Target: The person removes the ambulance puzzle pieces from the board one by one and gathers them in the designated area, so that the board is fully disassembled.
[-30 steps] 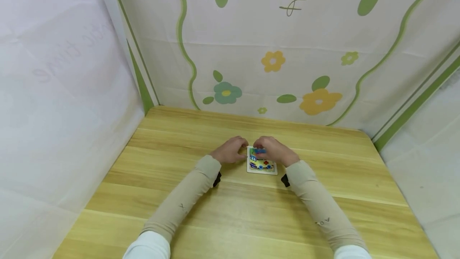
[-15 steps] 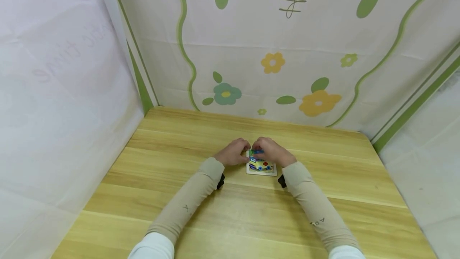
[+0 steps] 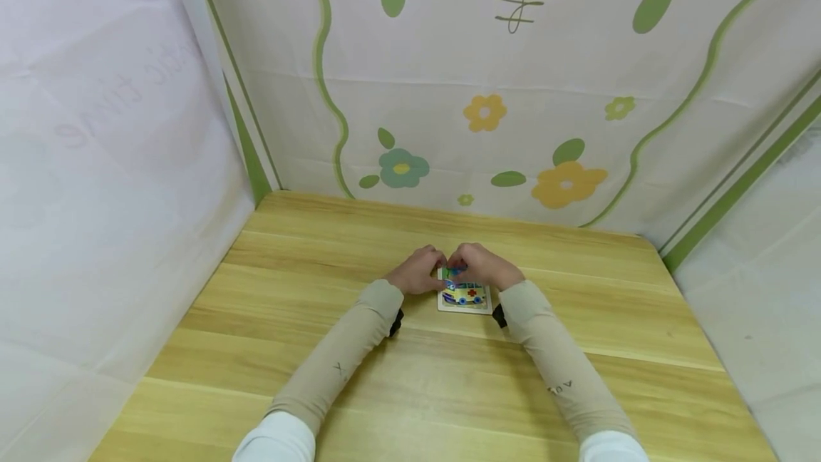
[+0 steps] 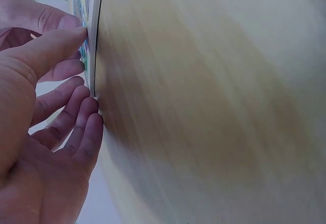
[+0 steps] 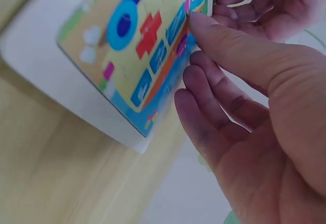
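Note:
A small square jigsaw puzzle (image 3: 465, 298) with a yellow ambulance picture and a white border lies on the table. At its left side, my left hand (image 3: 415, 273) holds the far-left corner, thumb at the side edge and fingertips round the far edge. My right hand (image 3: 484, 266) reaches over the far right part. In the right wrist view, its thumb (image 5: 204, 23) presses on the picture near the eyes, while several fingers (image 5: 188, 102) extend past the far edge; the index finger is hidden. Both hands' fingertips come close together at the far-left corner.
The puzzle rests on a wood-grain table (image 3: 410, 391). A white fabric wall (image 3: 423, 105) with printed flowers stands at the table's far edge. Plain white fabric hangs at the left (image 3: 115, 198) and right. Dark wrist cameras (image 3: 500, 316) sit under the sleeves.
My right hand has moved slightly left and lower over the puzzle, bringing the blue patch at its fingertips to the far-left part. The left hand has shifted slightly right, closer to it.

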The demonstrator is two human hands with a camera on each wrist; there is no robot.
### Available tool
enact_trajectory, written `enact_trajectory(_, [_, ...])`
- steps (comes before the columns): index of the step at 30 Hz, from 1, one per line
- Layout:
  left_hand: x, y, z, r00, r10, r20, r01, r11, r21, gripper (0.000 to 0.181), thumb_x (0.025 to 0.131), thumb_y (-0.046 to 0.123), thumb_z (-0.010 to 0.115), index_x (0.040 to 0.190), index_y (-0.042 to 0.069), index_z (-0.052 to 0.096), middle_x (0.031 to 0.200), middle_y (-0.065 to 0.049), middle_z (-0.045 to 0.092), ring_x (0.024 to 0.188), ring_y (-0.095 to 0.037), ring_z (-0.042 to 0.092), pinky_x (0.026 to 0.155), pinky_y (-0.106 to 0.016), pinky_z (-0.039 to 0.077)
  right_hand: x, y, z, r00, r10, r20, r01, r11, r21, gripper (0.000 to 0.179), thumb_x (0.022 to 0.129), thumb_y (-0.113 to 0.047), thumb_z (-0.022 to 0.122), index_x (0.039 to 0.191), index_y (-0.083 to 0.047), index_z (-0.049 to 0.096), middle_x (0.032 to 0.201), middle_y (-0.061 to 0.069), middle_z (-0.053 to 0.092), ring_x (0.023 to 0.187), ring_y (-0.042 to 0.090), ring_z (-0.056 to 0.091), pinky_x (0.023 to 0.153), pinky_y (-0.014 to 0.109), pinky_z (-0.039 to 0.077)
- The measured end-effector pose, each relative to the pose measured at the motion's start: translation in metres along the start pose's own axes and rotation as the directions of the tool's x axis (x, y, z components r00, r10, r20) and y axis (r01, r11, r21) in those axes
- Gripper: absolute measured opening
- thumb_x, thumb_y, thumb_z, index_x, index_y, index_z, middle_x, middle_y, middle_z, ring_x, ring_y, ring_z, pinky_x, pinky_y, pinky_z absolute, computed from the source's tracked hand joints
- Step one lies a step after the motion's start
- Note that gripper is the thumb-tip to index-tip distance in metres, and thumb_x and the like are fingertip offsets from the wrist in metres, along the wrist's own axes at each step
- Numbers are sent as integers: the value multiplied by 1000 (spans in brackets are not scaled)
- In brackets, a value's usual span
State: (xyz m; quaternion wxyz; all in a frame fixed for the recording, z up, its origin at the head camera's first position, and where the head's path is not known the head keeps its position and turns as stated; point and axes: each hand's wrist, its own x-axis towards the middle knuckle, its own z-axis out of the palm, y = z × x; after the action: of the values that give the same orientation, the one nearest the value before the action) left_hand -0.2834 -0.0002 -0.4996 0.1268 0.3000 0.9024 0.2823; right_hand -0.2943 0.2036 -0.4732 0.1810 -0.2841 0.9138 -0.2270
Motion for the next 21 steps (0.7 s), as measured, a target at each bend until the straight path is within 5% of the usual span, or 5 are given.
enact_trajectory(9, [2, 3, 1, 1000, -12, -5, 12, 1000, -12, 41, 97, 25, 78, 129, 3, 66, 122, -10, 60, 109, -21, 54, 100, -38, 49, 4, 16, -4, 999, 42, 15, -43, 991, 129, 24, 95, 2, 74, 118, -3, 77, 115, 11, 76, 96, 18, 70, 88, 35, 61])
enact_trajectory(21, [3, 3, 1, 998, -62, -28, 57, 989, -135, 42, 93, 19, 82, 127, 0, 66, 124, -14, 62, 112, -26, 58, 102, -40, 50, 5, 19, -3, 998, 61, 20, -64, 975, 212, 22, 94, 6, 73, 114, -2, 75, 109, 12, 74, 93, 19, 67, 87, 35, 59])
